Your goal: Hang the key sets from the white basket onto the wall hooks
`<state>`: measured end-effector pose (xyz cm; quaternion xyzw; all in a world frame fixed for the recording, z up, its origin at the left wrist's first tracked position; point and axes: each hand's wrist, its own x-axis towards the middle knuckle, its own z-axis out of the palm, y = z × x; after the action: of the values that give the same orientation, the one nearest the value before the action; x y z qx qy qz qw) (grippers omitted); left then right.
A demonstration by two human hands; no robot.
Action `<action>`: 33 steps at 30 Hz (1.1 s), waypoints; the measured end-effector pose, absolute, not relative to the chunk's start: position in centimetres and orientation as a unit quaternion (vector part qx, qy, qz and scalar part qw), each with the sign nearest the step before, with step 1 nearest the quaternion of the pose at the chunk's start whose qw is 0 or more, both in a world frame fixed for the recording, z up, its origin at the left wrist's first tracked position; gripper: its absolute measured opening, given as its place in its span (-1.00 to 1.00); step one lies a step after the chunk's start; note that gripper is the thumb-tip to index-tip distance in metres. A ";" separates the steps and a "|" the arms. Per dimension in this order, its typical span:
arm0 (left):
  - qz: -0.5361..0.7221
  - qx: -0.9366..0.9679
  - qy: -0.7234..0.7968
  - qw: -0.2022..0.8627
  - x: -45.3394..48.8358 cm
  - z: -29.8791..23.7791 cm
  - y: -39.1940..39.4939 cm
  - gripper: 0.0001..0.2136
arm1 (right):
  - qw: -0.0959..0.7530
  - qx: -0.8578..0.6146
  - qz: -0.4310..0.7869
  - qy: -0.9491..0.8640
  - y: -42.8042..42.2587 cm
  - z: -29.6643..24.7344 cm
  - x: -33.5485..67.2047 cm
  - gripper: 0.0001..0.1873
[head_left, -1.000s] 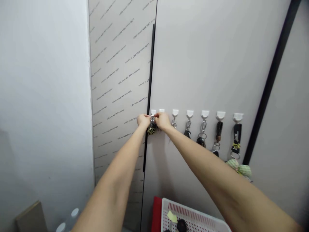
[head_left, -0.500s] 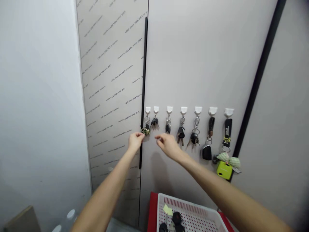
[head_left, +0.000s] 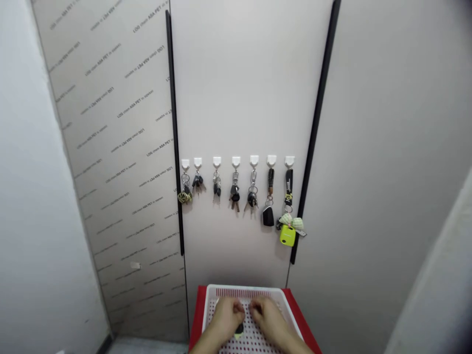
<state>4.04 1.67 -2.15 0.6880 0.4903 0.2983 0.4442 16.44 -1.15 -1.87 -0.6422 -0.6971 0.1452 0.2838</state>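
Observation:
Both hands are over a white perforated basket point(head_left: 291, 314). My left hand point(head_left: 225, 318) is curled at its left side, fingertips bent together. Just below those fingertips is a black key fob point(head_left: 240, 328), partly hidden, with a pale yellow paper slip point(head_left: 238, 337) beside it; whether the hand touches them I cannot tell. Opposite, my right hand point(head_left: 271, 319) has its fingers curled toward the thumb, and anything in them is hidden. A gap separates the two hands.
Seven white hooks run along the cabinet door, each bearing keys, from a key bunch with a gold-green charm point(head_left: 185, 197) to a lime-green square case point(head_left: 287, 236). Long black handles point(head_left: 317, 123) flank the door. Red material point(head_left: 197, 314) lies under the basket.
My hands have come down from the leftmost hooks to the basket. The head view has shifted, so the hooks now appear farther left. The gold-green charm hangs free of my left hand.

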 end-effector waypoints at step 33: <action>0.618 0.617 0.081 0.481 3.7 22.6 -1.3 -0.28 | 0.676 -0.261 0.260 -0.638 -3.6 22.4 16.1 -0.26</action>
<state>3.73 -1.29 22.60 0.6166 0.0810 0.6179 0.4812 16.07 -3.61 22.37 -0.2612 -0.6383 0.2601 0.6758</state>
